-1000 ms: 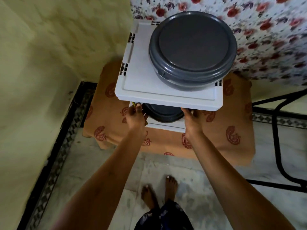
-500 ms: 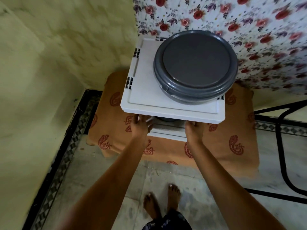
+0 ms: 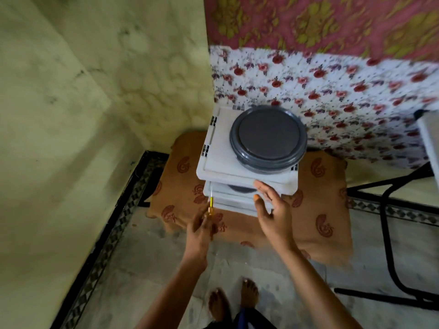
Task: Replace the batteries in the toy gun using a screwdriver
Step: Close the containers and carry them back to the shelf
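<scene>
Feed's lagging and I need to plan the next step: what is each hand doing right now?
Left hand: grips the screwdriver.
Right hand: open, holding nothing.

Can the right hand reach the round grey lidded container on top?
Probably yes: the open, empty right hand is at the front edge of the white plastic drawer unit, just in front of the round grey lidded container, with nothing between.
</scene>
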`<state>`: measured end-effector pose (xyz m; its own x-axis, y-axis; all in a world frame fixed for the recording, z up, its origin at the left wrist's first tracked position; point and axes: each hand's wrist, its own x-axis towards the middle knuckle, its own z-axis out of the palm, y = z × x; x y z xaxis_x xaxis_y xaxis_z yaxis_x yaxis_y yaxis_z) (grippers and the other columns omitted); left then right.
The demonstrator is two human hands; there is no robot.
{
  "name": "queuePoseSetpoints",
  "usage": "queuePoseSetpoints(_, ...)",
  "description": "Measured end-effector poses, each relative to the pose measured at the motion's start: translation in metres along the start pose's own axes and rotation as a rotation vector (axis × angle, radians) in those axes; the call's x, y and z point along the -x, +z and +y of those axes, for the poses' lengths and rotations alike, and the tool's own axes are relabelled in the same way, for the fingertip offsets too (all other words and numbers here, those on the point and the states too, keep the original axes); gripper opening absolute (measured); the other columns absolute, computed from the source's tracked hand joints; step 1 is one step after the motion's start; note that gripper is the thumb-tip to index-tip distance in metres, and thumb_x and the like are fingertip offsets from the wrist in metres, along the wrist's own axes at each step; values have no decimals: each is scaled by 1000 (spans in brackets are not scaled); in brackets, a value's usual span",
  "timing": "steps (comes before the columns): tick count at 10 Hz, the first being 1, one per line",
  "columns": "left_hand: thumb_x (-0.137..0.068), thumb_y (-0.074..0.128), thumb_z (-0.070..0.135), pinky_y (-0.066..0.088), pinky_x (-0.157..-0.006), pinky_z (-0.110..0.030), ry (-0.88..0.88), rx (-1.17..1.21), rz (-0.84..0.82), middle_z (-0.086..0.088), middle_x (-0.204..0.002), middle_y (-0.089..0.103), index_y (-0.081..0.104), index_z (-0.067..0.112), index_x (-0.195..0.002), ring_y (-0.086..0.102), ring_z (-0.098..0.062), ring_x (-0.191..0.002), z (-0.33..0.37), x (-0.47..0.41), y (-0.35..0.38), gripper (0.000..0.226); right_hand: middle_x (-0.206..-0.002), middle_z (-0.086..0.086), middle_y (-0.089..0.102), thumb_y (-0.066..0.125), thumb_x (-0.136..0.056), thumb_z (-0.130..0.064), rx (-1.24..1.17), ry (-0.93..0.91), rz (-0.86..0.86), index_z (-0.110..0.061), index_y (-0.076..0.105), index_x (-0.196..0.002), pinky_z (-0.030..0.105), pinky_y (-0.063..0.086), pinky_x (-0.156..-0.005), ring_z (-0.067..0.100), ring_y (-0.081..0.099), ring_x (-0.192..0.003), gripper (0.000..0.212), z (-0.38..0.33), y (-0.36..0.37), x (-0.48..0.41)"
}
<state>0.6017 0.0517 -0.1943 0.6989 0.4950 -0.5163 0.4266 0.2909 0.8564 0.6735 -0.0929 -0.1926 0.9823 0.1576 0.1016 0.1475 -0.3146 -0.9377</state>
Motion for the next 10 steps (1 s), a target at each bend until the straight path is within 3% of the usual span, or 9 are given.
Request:
queuePoseSetpoints(1, -89, 59, 1, 48, -55, -18, 156, -71, 55, -2, -76, 69, 70, 9, -100, 61, -5, -64, 36, -14, 13, 17, -118, 3, 65, 47, -89, -30, 203, -190, 139, -7, 60, -120, 19, 46, -94, 9, 60, -109, 41, -23, -22, -39)
queuePoseSetpoints(2, -79, 73, 10, 56, -73, -34, 293, -231, 131, 3, -81, 73, 72, 23, -81, 67, -16, -76, 68, -52, 35, 13, -126, 9, 61, 45, -90, -36, 505, -248, 147, -8, 56, -127, 30, 51, -89, 24, 59, -115, 48, -30, -36, -80)
queuePoseSetpoints(3, -78, 74, 12, 43, -69, -18, 409, -362, 252, -3, -86, 74, 73, 17, -83, 64, -13, -77, 97, -89, 56, 7, -146, 11, 40, 39, -91, -43, 778, -190, -36, -9, 38, -141, 40, 32, -111, 27, 35, -137, 60, -24, -41, -111)
queuePoseSetpoints(4, -82, 70, 12, 41, -66, -21, 417, -541, 263, -5, -92, 74, 73, 14, -89, 65, -16, -82, 111, -119, 71, 8, -155, 7, 20, 35, -95, -46, 885, -136, -158, -14, 23, -147, 35, 10, -117, 22, 15, -145, 63, -13, -39, -126)
queuePoseSetpoints(5, -85, 68, 19, 47, -70, -26, 422, -696, 246, -6, -98, 73, 72, 15, -98, 67, -24, -91, 108, -140, 78, 14, -154, 9, 23, 25, -90, -51, 885, -116, -161, -13, 29, -145, 35, 10, -117, 24, 18, -144, 67, -2, -36, -128)
queuePoseSetpoints(6, -89, 61, 19, 44, -67, -25, 430, -803, 237, -9, -97, 73, 71, 14, -101, 67, -27, -90, 101, -146, 81, 16, -147, 12, 37, 23, -87, -52, 880, -148, -79, -10, 42, -138, 37, 17, -112, 28, 33, -138, 69, 5, -31, -125)
queuePoseSetpoints(7, -91, 57, 16, 45, -65, -27, 440, -875, 236, -10, -93, 72, 68, 12, -98, 67, -27, -85, 92, -151, 80, 14, -139, 14, 49, 30, -88, -48, 898, -163, -27, -8, 53, -130, 41, 25, -108, 30, 46, -129, 62, 7, -29, -124)
queuePoseSetpoints(9, -87, 59, 13, 53, -72, -35, 462, -926, 169, -10, -98, 69, 65, 10, -97, 65, -28, -87, 92, -156, 79, 12, -140, 14, 48, 29, -89, -47, 897, -143, -66, -8, 52, -131, 41, 24, -109, 30, 44, -131, 62, 6, -28, -123)
queuePoseSetpoints(10, -85, 63, 17, 46, -69, -28, 487, -911, 166, -5, -109, 66, 67, 15, -104, 63, -25, -95, 96, -149, 73, 19, -147, 13, 37, 23, -88, -51, 801, -120, -105, -8, 43, -137, 34, 13, -112, 28, 31, -139, 68, 1, -33, -126)
